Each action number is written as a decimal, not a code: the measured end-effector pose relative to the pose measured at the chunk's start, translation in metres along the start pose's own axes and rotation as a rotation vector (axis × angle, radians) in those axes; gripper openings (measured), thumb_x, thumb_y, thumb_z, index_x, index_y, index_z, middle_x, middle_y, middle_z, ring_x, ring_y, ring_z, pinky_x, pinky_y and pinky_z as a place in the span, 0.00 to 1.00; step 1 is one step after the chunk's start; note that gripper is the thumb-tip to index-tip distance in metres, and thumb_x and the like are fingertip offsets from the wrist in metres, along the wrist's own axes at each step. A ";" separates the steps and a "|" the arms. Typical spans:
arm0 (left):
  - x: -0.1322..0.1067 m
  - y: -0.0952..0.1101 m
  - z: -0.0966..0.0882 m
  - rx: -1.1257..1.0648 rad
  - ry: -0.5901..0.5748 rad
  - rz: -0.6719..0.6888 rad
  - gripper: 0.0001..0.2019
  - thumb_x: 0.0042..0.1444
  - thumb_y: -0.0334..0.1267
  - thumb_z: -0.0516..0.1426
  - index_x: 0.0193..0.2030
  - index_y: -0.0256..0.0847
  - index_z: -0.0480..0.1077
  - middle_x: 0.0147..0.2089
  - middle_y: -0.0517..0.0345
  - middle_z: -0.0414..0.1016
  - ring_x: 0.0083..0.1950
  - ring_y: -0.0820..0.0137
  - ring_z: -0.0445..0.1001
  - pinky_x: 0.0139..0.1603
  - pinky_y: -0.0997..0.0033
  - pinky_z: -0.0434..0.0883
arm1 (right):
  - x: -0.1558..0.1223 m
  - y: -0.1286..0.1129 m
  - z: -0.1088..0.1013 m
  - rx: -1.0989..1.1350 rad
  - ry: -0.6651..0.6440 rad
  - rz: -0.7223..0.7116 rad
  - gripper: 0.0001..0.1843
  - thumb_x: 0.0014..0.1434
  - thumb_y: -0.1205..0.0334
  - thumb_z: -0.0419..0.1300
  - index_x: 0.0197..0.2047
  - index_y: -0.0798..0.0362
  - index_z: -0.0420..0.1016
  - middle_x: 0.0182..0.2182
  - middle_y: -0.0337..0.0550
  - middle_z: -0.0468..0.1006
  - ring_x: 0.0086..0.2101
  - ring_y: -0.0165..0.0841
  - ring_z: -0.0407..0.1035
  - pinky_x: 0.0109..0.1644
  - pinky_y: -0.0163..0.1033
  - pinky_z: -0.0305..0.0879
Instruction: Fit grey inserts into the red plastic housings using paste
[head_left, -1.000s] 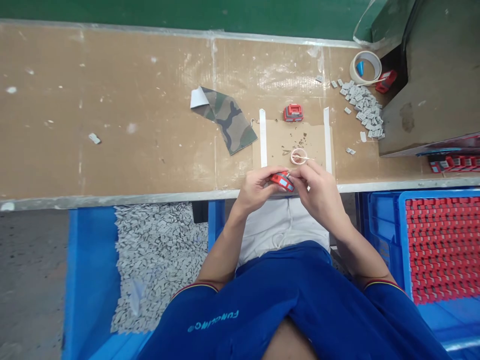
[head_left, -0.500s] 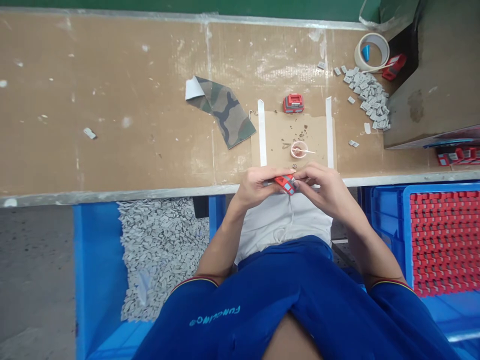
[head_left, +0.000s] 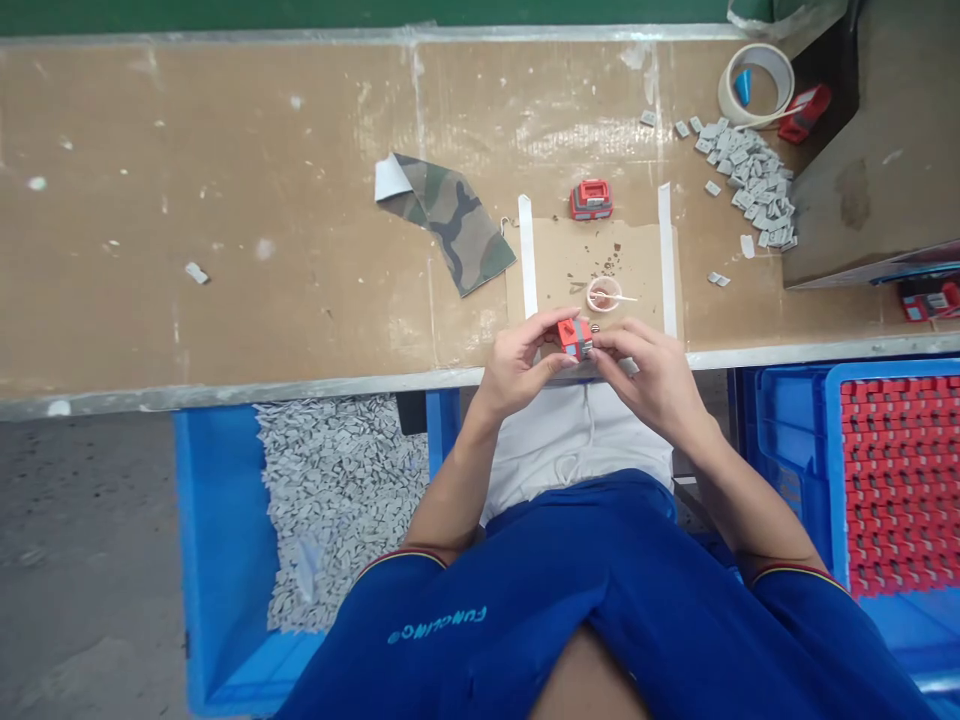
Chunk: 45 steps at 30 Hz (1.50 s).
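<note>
Cardboard-topped workbench (head_left: 225,200) under a green backdrop, edged along the near side with a metal strip. Near its middle, a brown card pad (head_left: 600,255) set between two white tape strips and flecked with dark crumbs. Placed on the pad, a small round cup (head_left: 604,294) with a thin white stick across its mouth; just beyond the pad, a second red block (head_left: 591,200). Off to the left, a folded piece of camouflage fabric (head_left: 446,225). Farther right, a scatter of small grey pieces (head_left: 750,175) near a roll of tape (head_left: 724,90). Below the bench, a blue bin (head_left: 221,560) heaped with more grey pieces, and a blue crate (head_left: 795,470) packed with rows of red parts (head_left: 900,480).

Held up just over the bench's near edge, at the pad's lower border, a red plastic block (head_left: 574,338) with a pale grey patch on its face. Left hand (head_left: 517,365) closed on one side of it, thumb and fingers pinching; right hand (head_left: 645,375) pressed in from the other side, fingertips against the block. Both hands drawn close together, neither spread.
</note>
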<state>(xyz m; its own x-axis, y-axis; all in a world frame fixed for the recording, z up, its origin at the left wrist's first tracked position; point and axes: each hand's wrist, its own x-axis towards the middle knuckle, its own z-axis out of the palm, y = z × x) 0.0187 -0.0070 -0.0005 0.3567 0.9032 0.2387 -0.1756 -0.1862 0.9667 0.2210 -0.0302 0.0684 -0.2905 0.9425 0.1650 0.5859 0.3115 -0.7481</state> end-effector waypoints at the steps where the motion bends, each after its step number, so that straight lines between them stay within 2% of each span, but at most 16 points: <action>1: 0.000 0.001 0.000 0.001 -0.006 -0.004 0.24 0.64 0.44 0.67 0.66 0.45 0.75 0.56 0.48 0.85 0.55 0.65 0.85 0.60 0.68 0.79 | 0.001 0.000 -0.002 -0.009 -0.026 0.002 0.06 0.69 0.66 0.60 0.42 0.51 0.80 0.36 0.43 0.79 0.33 0.32 0.72 0.38 0.38 0.69; 4: -0.001 0.003 -0.001 0.008 -0.016 -0.020 0.23 0.64 0.46 0.67 0.63 0.43 0.76 0.54 0.48 0.85 0.52 0.66 0.85 0.56 0.69 0.80 | 0.004 0.000 -0.005 -0.012 -0.077 0.001 0.06 0.68 0.67 0.60 0.37 0.52 0.76 0.32 0.41 0.77 0.30 0.30 0.68 0.36 0.36 0.64; 8: -0.001 0.004 -0.004 0.020 -0.010 -0.053 0.22 0.63 0.47 0.68 0.61 0.41 0.77 0.53 0.48 0.85 0.50 0.66 0.85 0.55 0.68 0.81 | 0.007 0.000 0.001 -0.001 -0.074 0.011 0.08 0.66 0.68 0.60 0.33 0.52 0.71 0.30 0.39 0.74 0.28 0.29 0.64 0.34 0.36 0.60; 15: 0.000 0.009 -0.004 -0.030 -0.023 -0.063 0.23 0.63 0.48 0.68 0.61 0.42 0.77 0.56 0.46 0.85 0.54 0.63 0.85 0.57 0.66 0.82 | 0.004 -0.014 -0.002 -0.002 -0.062 0.019 0.08 0.68 0.67 0.58 0.36 0.52 0.72 0.32 0.40 0.74 0.30 0.31 0.65 0.37 0.37 0.61; 20: 0.002 0.012 -0.005 0.012 -0.035 -0.028 0.21 0.64 0.49 0.66 0.61 0.45 0.78 0.61 0.45 0.82 0.57 0.61 0.84 0.58 0.64 0.82 | -0.002 -0.020 0.003 0.023 0.051 -0.028 0.09 0.70 0.67 0.57 0.35 0.51 0.70 0.30 0.39 0.71 0.30 0.30 0.65 0.36 0.37 0.61; 23: 0.002 0.013 -0.005 0.016 -0.056 -0.022 0.21 0.64 0.49 0.66 0.61 0.46 0.79 0.59 0.47 0.83 0.56 0.62 0.84 0.58 0.64 0.82 | -0.002 -0.017 0.009 0.028 0.071 -0.037 0.10 0.69 0.66 0.57 0.33 0.50 0.66 0.29 0.38 0.69 0.29 0.30 0.62 0.35 0.37 0.60; 28: 0.002 0.012 -0.008 0.088 -0.048 -0.018 0.21 0.63 0.51 0.67 0.59 0.45 0.80 0.55 0.48 0.84 0.55 0.59 0.83 0.59 0.60 0.80 | 0.000 -0.011 0.014 0.089 0.029 0.013 0.12 0.67 0.66 0.57 0.31 0.49 0.61 0.27 0.36 0.66 0.27 0.29 0.59 0.33 0.37 0.57; 33: 0.003 0.013 -0.008 0.110 -0.070 0.040 0.19 0.63 0.49 0.67 0.59 0.48 0.81 0.55 0.49 0.85 0.56 0.59 0.83 0.61 0.58 0.79 | -0.007 -0.011 0.013 0.068 0.063 -0.004 0.12 0.69 0.65 0.56 0.32 0.49 0.63 0.27 0.37 0.67 0.27 0.29 0.60 0.33 0.37 0.58; 38: 0.003 0.014 -0.007 0.125 -0.084 0.011 0.20 0.62 0.50 0.68 0.58 0.49 0.81 0.56 0.48 0.84 0.57 0.58 0.83 0.61 0.57 0.79 | -0.015 -0.015 0.014 -0.017 0.063 0.027 0.10 0.69 0.64 0.56 0.34 0.49 0.65 0.29 0.39 0.70 0.28 0.31 0.63 0.35 0.38 0.60; 45: 0.002 0.013 -0.008 0.080 -0.092 0.013 0.19 0.62 0.50 0.68 0.58 0.49 0.81 0.56 0.49 0.84 0.57 0.59 0.83 0.59 0.61 0.79 | -0.015 -0.010 0.026 0.051 0.115 -0.002 0.11 0.67 0.66 0.54 0.32 0.48 0.59 0.28 0.38 0.69 0.29 0.31 0.63 0.35 0.38 0.58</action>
<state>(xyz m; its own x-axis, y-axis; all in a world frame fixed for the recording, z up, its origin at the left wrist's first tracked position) 0.0099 -0.0047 0.0114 0.4384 0.8619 0.2548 -0.1084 -0.2307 0.9670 0.2000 -0.0509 0.0567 -0.2012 0.9503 0.2375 0.5450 0.3101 -0.7790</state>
